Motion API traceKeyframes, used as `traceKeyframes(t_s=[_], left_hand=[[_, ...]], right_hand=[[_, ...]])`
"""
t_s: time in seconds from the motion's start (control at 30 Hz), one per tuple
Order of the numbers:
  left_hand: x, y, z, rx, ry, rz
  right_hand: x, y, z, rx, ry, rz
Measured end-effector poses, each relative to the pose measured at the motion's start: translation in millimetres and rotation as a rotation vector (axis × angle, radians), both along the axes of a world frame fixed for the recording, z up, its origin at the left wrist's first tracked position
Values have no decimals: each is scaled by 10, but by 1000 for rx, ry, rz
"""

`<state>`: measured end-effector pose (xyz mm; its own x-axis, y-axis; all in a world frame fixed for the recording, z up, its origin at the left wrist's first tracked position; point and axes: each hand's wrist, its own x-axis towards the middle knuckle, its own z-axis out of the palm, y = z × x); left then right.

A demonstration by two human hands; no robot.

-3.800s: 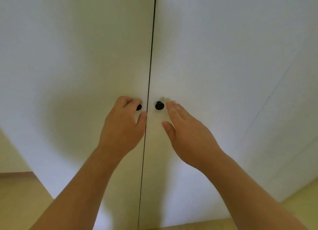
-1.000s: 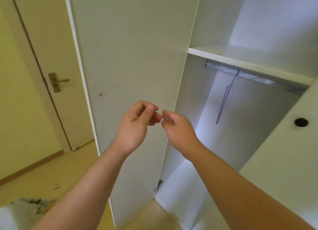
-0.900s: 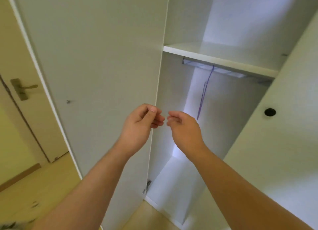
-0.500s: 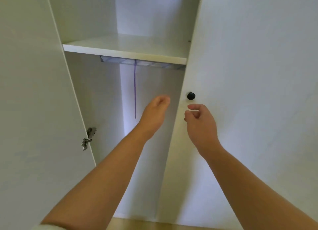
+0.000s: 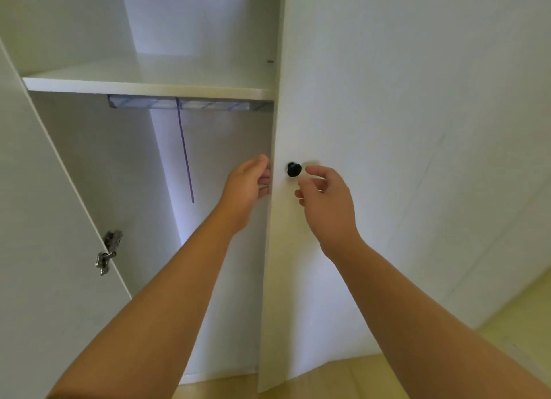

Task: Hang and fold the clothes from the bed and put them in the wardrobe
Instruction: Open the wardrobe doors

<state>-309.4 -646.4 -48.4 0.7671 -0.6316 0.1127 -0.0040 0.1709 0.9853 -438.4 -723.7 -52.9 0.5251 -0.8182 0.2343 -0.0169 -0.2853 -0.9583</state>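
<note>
The white wardrobe stands in front of me with its left door [image 5: 44, 249] swung open. The right door [image 5: 372, 160] covers the right half. My left hand [image 5: 246, 187] is at that door's free edge, fingers curled round it. My right hand [image 5: 325, 198] hovers just right of and below the black knob [image 5: 294, 169], fingers loosely bent and holding nothing. Inside, a thin purple hanger [image 5: 185, 154] seen edge-on hangs from the rail [image 5: 179, 103] under a shelf [image 5: 149, 87]. No clothes or bed are in view.
A metal hinge [image 5: 108, 251] sticks out on the inside of the open left door. The hanging space below the rail holds only the hanger. Yellowish wood floor [image 5: 507, 324] shows at the lower right.
Both doors were closed with my hands at the knobs; the left door now stands open. In the last half second my left hand reached the right door's edge and my right hand rose beside the knob.
</note>
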Motion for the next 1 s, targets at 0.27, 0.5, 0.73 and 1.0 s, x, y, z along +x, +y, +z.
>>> traceKeyframes(t_s=[0.27, 0.5, 0.73, 1.0], left_hand=[[-740, 333, 44, -2, -145, -216], [-1345, 166, 220, 21, -172, -576], [-1973, -315, 262, 63, -189, -895], [-2628, -879, 245, 61, -243, -845]], right_hand=[[-729, 163, 101, -218, -101, -66], [-1556, 186, 89, -82, -247, -224], [-2385, -88, 161, -21, -308, -317], [-2903, -417, 169, 124, -229, -361]])
